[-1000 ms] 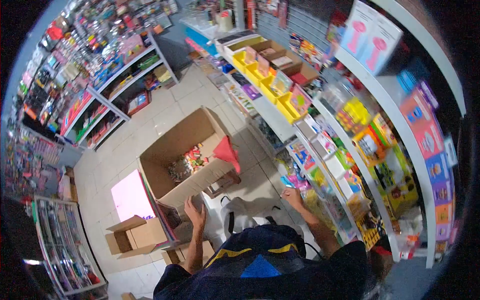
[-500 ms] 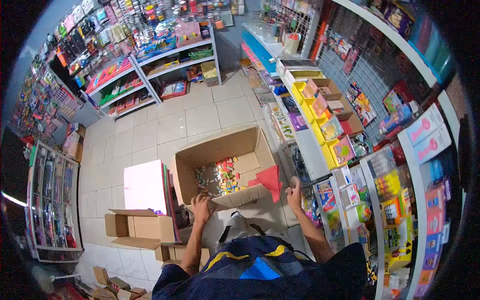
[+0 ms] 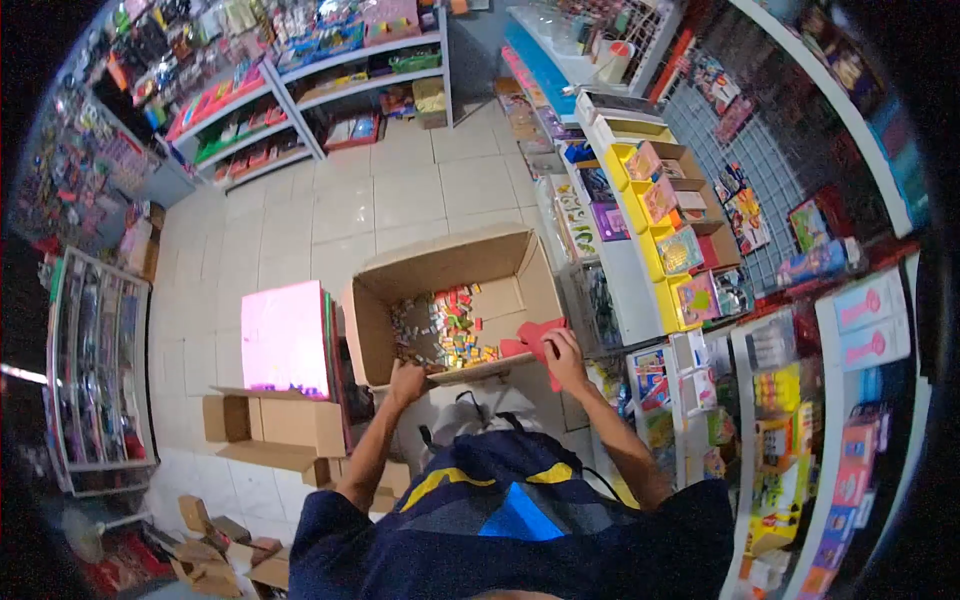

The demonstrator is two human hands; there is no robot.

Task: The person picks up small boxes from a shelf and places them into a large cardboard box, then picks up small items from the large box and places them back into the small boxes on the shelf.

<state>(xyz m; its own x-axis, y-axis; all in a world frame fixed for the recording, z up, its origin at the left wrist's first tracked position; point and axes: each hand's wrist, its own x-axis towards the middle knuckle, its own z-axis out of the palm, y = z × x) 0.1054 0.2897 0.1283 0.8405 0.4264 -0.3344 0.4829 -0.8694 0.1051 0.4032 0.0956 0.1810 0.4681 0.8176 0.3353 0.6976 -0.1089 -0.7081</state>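
A large open cardboard box [image 3: 440,262] stands on the floor before me, with many small colourful pieces [image 3: 455,325] scattered over its bottom. My left hand [image 3: 408,382] is closed over the near rim, left of its middle. A red cloth [image 3: 525,340] hangs over the near right corner, partly inside the box and partly outside. My right hand [image 3: 565,360] is at that corner, its fingers bent onto the cloth, which covers the rim beneath.
Left of the box are a pink-white stack of sheets [image 3: 283,340] and a smaller open carton [image 3: 300,425]. Yellow bins [image 3: 655,255] and stocked shelves [image 3: 770,440] line the right side. A glass cabinet [image 3: 100,370] stands at far left. Tiled floor [image 3: 400,200] stretches beyond the box.
My right hand has moved left from beside the box onto the red cloth at its corner. The cloth's outer part has shifted and bunched. My left hand remains at the near rim.
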